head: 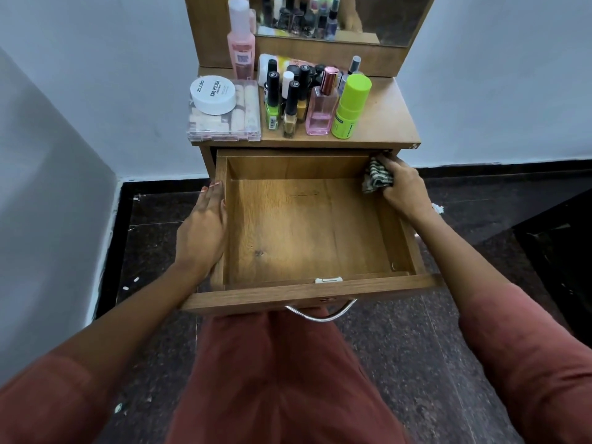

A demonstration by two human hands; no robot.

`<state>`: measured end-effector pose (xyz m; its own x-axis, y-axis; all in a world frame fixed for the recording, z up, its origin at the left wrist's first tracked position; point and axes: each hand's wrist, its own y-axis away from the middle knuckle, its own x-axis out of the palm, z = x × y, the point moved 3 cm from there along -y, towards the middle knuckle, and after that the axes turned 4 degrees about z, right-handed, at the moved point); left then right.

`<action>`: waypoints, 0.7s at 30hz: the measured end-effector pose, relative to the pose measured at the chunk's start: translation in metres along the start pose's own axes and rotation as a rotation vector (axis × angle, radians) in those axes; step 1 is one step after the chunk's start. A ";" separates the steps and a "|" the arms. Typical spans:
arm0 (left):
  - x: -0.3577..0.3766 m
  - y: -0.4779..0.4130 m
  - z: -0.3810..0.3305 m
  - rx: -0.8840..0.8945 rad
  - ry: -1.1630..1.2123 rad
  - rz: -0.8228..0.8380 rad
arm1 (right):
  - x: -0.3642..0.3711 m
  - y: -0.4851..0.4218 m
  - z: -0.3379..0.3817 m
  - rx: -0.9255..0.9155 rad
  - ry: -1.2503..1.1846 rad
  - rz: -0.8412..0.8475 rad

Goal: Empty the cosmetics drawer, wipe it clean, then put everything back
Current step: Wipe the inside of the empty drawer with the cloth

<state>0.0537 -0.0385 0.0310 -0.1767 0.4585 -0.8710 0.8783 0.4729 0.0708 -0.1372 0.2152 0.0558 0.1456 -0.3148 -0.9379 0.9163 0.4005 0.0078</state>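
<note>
The wooden drawer is pulled out towards me and holds nothing inside. My left hand lies flat along its left wall with straight fingers. My right hand grips a green-and-white checked cloth at the drawer's far right corner, against the right wall. The cosmetics stand on the dresser top: a white nail polish remover tub on a clear plastic case, several nail polish bottles, a pink perfume bottle, a lime green bottle and a tall pink bottle.
A mirror stands behind the cosmetics. The drawer's metal handle hangs over my lap. Pale walls flank the dresser; the floor is dark speckled stone. A dark object sits at the right edge.
</note>
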 end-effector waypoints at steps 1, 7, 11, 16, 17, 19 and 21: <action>0.000 0.000 0.000 -0.003 0.001 -0.001 | -0.001 0.003 0.000 0.003 -0.009 -0.006; 0.001 0.002 -0.001 -0.006 0.013 0.004 | 0.003 0.031 -0.006 0.007 0.069 -0.093; 0.002 0.000 0.001 -0.004 0.024 0.014 | 0.002 0.014 -0.003 0.030 0.124 -0.117; 0.001 -0.002 0.002 -0.004 0.020 0.023 | 0.011 -0.016 0.007 0.057 0.145 -0.104; 0.001 -0.002 0.001 -0.003 0.019 0.023 | 0.012 -0.018 0.008 0.068 0.168 -0.103; 0.001 -0.002 0.001 -0.001 0.022 0.023 | 0.013 -0.017 0.010 0.075 0.211 -0.103; 0.001 -0.001 0.000 -0.003 0.025 0.023 | 0.014 -0.016 0.014 0.056 0.231 -0.096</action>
<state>0.0527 -0.0387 0.0304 -0.1675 0.4880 -0.8566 0.8807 0.4645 0.0924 -0.1444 0.1928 0.0474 -0.0270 -0.1413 -0.9896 0.9419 0.3281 -0.0725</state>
